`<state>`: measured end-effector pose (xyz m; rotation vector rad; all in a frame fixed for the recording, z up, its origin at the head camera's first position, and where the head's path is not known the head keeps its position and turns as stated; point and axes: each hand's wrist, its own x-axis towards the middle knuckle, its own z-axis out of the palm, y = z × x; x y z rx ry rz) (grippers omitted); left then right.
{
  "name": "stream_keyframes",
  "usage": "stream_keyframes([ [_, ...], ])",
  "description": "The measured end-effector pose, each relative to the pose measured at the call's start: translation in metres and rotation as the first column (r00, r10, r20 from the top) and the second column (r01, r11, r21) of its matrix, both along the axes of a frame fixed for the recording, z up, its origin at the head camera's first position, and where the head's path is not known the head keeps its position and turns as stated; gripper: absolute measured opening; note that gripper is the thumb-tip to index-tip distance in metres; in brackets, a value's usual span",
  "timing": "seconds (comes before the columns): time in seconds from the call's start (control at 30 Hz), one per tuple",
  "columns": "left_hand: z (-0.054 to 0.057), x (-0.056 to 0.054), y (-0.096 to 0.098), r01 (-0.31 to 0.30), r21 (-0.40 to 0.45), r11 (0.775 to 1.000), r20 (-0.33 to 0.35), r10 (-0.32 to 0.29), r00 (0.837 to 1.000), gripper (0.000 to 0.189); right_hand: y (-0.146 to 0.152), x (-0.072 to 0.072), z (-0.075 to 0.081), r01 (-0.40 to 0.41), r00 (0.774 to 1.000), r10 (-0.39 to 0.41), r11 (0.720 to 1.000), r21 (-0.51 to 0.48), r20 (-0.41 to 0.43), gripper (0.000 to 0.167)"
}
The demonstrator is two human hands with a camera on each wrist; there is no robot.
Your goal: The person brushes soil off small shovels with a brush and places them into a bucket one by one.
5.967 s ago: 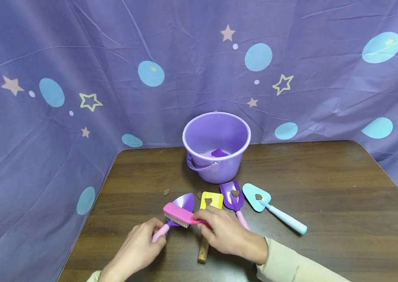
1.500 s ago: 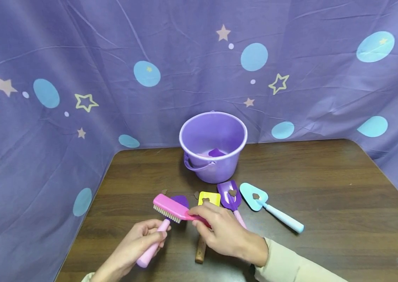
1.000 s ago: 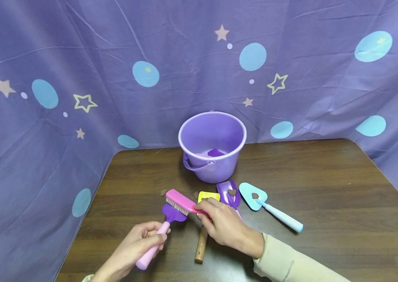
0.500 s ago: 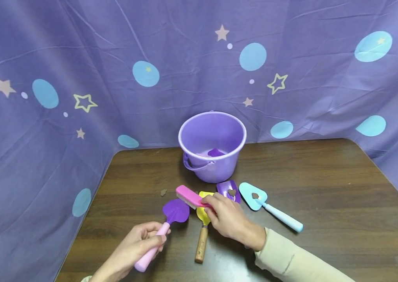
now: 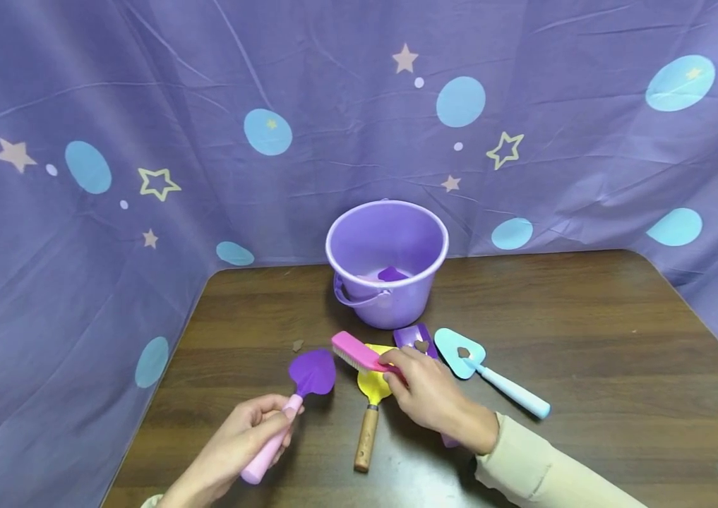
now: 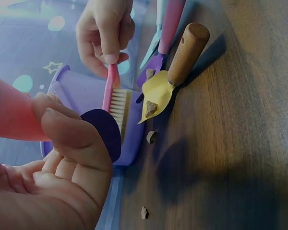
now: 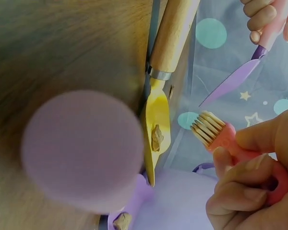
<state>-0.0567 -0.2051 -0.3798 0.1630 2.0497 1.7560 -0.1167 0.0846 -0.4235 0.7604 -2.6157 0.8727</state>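
Note:
My left hand (image 5: pixel 234 441) grips the pink handle of a small toy shovel with a purple blade (image 5: pixel 313 372), raised over the table. My right hand (image 5: pixel 431 391) pinches the handle of a pink brush (image 5: pixel 354 349) with pale bristles. The brush head overlaps a yellow shovel (image 5: pixel 374 388) in the head view; the left wrist view shows it clear above that shovel. A wooden handle (image 5: pixel 366 439) and a brown chip (image 7: pixel 157 138) belong to the yellow shovel lying there. Partly hidden under my right hand lies a second purple shovel (image 5: pixel 412 335).
A purple bucket (image 5: pixel 403 303) stands behind the shovels, with something purple inside. At right, a light blue shovel (image 5: pixel 511 389) holds a brown chip (image 5: pixel 463 352). Loose chips lie on the table, one at left (image 5: pixel 298 346). A patterned curtain (image 5: pixel 359 106) hangs behind the table.
My left hand has lifted the purple shovel and shifted its grip along the handle. My right hand swept the brush over the blade, then moved it right, off the blade.

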Motion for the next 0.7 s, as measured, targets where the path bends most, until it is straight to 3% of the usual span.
stream_keyframes([
  [0.17,0.004,-0.001,-0.001,-0.072,-0.030,0.997,0.030,0.073,0.997,0.031,0.012,0.006,0.002,0.008,1.000,-0.008,1.000,-0.023,-0.004,0.021],
  [0.43,0.019,-0.011,-0.006,-0.121,-0.061,0.991,-0.002,0.121,0.993,0.030,0.034,0.014,0.010,0.012,1.000,-0.013,0.999,-0.030,-0.018,0.022],
  [0.7,0.045,-0.026,-0.010,-0.121,-0.168,0.978,-0.154,0.095,0.983,0.031,0.054,0.021,0.014,0.032,0.999,-0.034,0.998,-0.048,-0.032,0.022],
])
